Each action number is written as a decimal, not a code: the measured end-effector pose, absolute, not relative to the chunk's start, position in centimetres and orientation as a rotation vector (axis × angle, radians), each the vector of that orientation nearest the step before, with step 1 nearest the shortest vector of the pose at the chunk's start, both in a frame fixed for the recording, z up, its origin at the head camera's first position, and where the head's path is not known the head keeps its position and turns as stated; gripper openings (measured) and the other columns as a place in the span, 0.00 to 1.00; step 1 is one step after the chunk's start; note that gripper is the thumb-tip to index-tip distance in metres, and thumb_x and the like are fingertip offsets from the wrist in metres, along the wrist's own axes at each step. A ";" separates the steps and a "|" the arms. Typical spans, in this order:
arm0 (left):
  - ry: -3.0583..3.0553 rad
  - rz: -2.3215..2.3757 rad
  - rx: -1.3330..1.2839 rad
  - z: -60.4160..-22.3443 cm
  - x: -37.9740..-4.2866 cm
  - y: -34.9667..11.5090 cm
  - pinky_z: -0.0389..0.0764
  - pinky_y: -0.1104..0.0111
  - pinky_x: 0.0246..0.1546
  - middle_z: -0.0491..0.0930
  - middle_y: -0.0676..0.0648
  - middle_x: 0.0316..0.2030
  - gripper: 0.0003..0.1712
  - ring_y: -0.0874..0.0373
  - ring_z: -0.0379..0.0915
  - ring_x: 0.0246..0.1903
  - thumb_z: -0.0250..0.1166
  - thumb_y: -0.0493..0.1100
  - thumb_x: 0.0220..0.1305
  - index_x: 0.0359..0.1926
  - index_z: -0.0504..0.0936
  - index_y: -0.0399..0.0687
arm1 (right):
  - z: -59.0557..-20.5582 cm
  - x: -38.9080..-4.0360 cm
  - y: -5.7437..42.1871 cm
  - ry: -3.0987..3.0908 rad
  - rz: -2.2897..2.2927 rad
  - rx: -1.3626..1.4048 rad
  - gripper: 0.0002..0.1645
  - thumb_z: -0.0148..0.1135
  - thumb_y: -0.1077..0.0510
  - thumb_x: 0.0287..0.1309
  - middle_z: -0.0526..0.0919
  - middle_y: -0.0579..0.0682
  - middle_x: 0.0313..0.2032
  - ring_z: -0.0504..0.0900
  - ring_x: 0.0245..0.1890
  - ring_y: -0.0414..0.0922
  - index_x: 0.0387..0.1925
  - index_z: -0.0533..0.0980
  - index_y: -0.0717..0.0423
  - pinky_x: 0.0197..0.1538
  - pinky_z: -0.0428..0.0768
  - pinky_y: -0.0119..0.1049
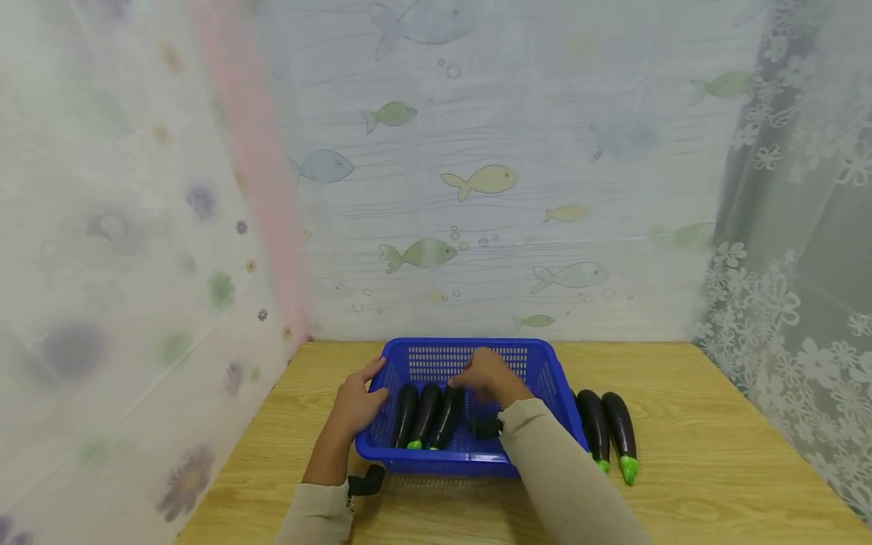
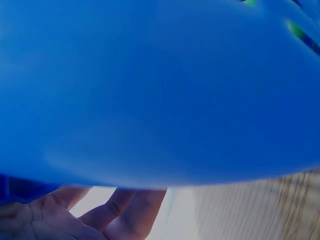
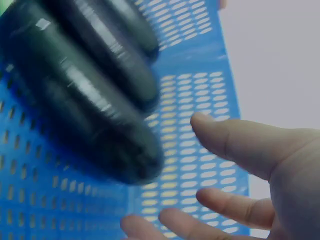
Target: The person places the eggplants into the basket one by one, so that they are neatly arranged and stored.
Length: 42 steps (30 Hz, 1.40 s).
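A blue plastic basket stands on the table with three dark eggplants side by side in its left part. My left hand holds the basket's left rim, thumb over the edge. In the left wrist view, the basket's blue rim hides part of that hand. My right hand is inside the basket, by the upper end of the rightmost eggplant. In the right wrist view, a gap shows between the spread thumb and fingers of this hand and the nearest eggplant.
Two more eggplants with green caps lie on the wooden table, just right of the basket. A fish-patterned curtain hangs behind the table. Flowered sheeting runs along the left, and a lace curtain hangs at the right.
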<state>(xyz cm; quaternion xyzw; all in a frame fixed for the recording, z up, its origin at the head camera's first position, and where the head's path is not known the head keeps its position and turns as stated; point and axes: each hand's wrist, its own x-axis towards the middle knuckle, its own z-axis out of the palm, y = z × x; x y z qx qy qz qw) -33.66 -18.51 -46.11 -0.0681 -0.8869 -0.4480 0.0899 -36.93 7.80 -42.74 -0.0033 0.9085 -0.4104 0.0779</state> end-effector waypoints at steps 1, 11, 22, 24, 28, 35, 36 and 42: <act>-2.634 -1.333 -0.206 -46.1 -33.6 -18.5 0.71 0.40 0.66 0.63 0.49 0.78 0.39 0.39 0.57 0.77 0.61 0.38 0.64 0.77 0.67 0.49 | -42.5 -36.9 7.9 2.749 -1.205 -0.025 0.32 0.79 0.52 0.54 0.84 0.61 0.46 0.89 0.34 0.57 0.53 0.78 0.67 0.36 0.88 0.50; -2.642 -1.337 -0.179 -45.8 -33.4 -18.3 0.73 0.40 0.64 0.63 0.50 0.78 0.39 0.38 0.59 0.76 0.61 0.39 0.64 0.77 0.68 0.50 | -40.4 -36.2 9.1 2.666 -1.350 -0.111 0.38 0.76 0.49 0.57 0.82 0.65 0.55 0.89 0.35 0.53 0.63 0.75 0.66 0.41 0.88 0.49; -2.625 -1.358 -0.199 -46.0 -33.5 -18.4 0.68 0.40 0.69 0.63 0.49 0.78 0.39 0.39 0.57 0.77 0.61 0.38 0.63 0.77 0.68 0.49 | -38.7 -35.3 11.2 2.614 -1.435 -0.165 0.38 0.75 0.49 0.58 0.83 0.64 0.53 0.90 0.43 0.59 0.64 0.74 0.64 0.46 0.88 0.51; -2.623 -1.364 -0.198 -45.9 -33.5 -18.3 0.70 0.41 0.68 0.63 0.49 0.78 0.39 0.39 0.57 0.77 0.61 0.38 0.63 0.77 0.68 0.49 | -38.4 -35.0 11.7 2.610 -1.431 -0.191 0.39 0.74 0.49 0.60 0.82 0.64 0.54 0.89 0.44 0.59 0.65 0.73 0.64 0.47 0.88 0.51; -2.624 -1.365 -0.191 -45.9 -33.4 -18.4 0.70 0.40 0.68 0.63 0.49 0.78 0.39 0.39 0.58 0.76 0.61 0.38 0.64 0.77 0.68 0.49 | -37.7 -34.5 12.7 2.607 -1.448 -0.215 0.39 0.74 0.49 0.60 0.83 0.64 0.55 0.90 0.43 0.57 0.66 0.72 0.63 0.46 0.88 0.49; -2.621 -1.361 -0.171 -45.7 -33.3 -18.5 0.69 0.39 0.68 0.63 0.48 0.78 0.39 0.38 0.58 0.76 0.61 0.38 0.63 0.76 0.69 0.49 | -37.0 -33.7 14.1 2.636 -1.475 -0.273 0.37 0.74 0.50 0.60 0.83 0.65 0.55 0.89 0.39 0.49 0.64 0.73 0.65 0.46 0.88 0.48; -2.623 -1.357 -0.171 -45.7 -33.2 -18.5 0.69 0.39 0.68 0.63 0.48 0.78 0.39 0.38 0.58 0.76 0.61 0.38 0.63 0.76 0.69 0.49 | -37.0 -33.6 14.4 2.639 -1.479 -0.273 0.37 0.74 0.50 0.60 0.83 0.65 0.55 0.89 0.39 0.50 0.64 0.73 0.65 0.46 0.88 0.48; -2.623 -1.378 -0.170 -45.7 -33.1 -18.4 0.73 0.40 0.64 0.64 0.49 0.78 0.39 0.38 0.60 0.76 0.61 0.39 0.63 0.76 0.69 0.50 | -36.8 -32.5 16.7 2.666 -1.480 -0.304 0.37 0.73 0.50 0.61 0.80 0.68 0.57 0.88 0.46 0.55 0.65 0.72 0.66 0.47 0.88 0.48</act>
